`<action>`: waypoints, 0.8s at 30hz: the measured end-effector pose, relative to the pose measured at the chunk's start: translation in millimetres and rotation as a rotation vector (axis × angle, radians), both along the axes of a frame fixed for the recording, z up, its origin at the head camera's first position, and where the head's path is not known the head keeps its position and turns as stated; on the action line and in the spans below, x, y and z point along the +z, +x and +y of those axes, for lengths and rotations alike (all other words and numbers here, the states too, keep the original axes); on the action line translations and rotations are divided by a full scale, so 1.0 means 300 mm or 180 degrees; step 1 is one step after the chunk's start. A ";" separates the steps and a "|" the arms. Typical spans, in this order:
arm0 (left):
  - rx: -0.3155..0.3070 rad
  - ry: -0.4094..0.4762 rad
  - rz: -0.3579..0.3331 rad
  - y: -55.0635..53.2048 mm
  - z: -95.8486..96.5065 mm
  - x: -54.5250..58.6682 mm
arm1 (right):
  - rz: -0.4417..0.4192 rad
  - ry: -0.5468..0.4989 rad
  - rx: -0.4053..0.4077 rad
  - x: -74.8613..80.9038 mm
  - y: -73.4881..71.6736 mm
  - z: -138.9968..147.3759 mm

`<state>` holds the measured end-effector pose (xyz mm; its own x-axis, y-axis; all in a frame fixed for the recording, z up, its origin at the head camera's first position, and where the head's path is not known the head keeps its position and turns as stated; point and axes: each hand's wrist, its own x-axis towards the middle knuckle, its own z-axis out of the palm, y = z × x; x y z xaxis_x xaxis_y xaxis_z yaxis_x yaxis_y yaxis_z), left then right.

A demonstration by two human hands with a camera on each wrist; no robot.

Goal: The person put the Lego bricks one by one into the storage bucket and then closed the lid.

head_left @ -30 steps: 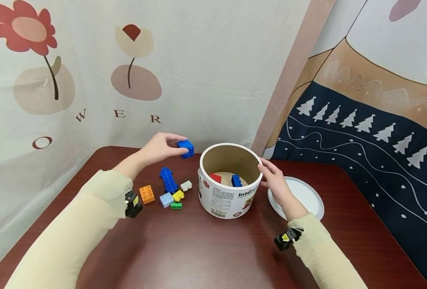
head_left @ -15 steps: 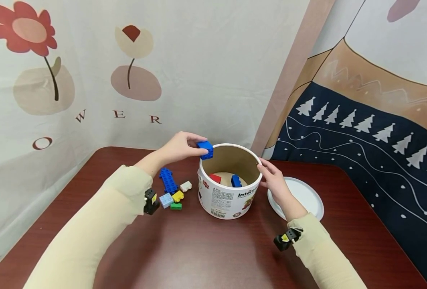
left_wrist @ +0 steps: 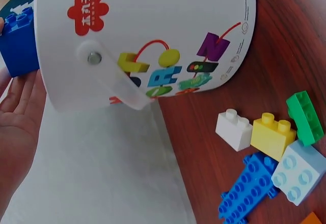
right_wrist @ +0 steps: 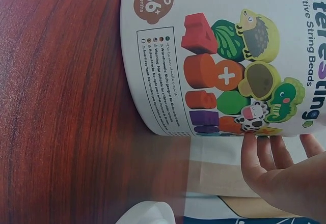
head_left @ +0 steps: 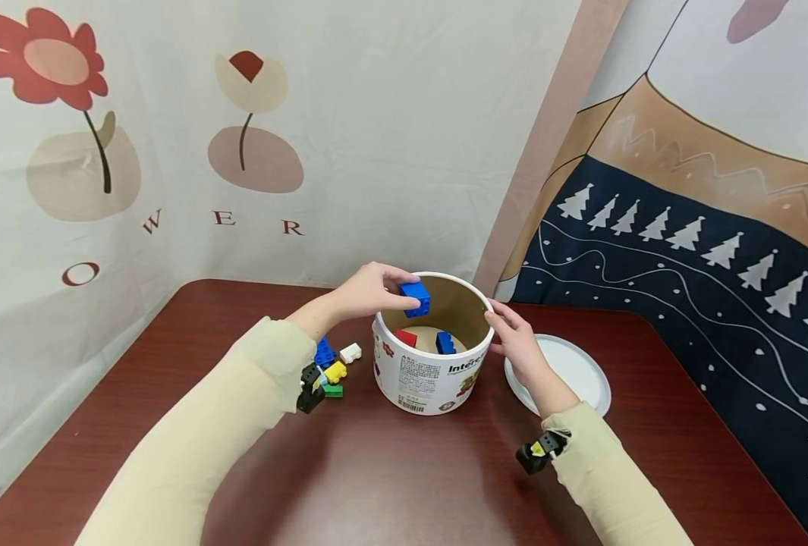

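Note:
My left hand [head_left: 369,292] pinches a blue building block [head_left: 415,299] between thumb and fingers, over the left part of the mouth of a round white tub [head_left: 417,383]. In the left wrist view the same blue block [left_wrist: 19,43] shows at the tub's rim. My right hand [head_left: 518,345] holds the tub's rim on its right side; the right wrist view shows its fingers [right_wrist: 252,155] against the printed wall. Inside the tub lie a red block [head_left: 407,337] and a dark blue block [head_left: 445,343] on the bottom.
Left of the tub lie a white block [left_wrist: 234,130], a yellow block [left_wrist: 273,136], a green block [left_wrist: 305,117], a light blue block [left_wrist: 299,172] and a long blue wheeled base [left_wrist: 248,189]. An orange block [left_wrist: 311,219] peeks in. A white lid [head_left: 567,371] rests right.
My left hand has carried the blue block rightward from beside the tub to over its opening. My right hand has stayed at the rim.

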<state>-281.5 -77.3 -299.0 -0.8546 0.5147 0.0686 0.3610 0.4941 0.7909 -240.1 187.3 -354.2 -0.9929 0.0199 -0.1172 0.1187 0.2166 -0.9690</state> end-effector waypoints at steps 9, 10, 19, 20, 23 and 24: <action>-0.0091 0.0075 0.0092 0.007 0.012 -0.005 | 0.0050 0.0005 0.0020 -0.007 -0.002 -0.008; -0.0080 0.0105 0.0114 0.009 0.007 -0.003 | 0.0048 0.0015 0.0014 -0.007 -0.003 -0.008; 0.0187 0.0301 0.0234 0.004 -0.093 -0.009 | 0.0037 0.0000 -0.0034 -0.006 -0.006 -0.004; 0.0224 0.0297 0.0235 0.006 -0.109 -0.013 | 0.0034 -0.0002 -0.0037 -0.005 -0.006 -0.004; 0.0347 0.0249 0.0219 0.015 -0.162 -0.026 | 0.0024 -0.0014 -0.0052 -0.005 -0.006 -0.005; 0.0375 0.0229 0.0230 0.017 -0.183 -0.035 | 0.0020 -0.0017 -0.0051 -0.005 -0.006 -0.006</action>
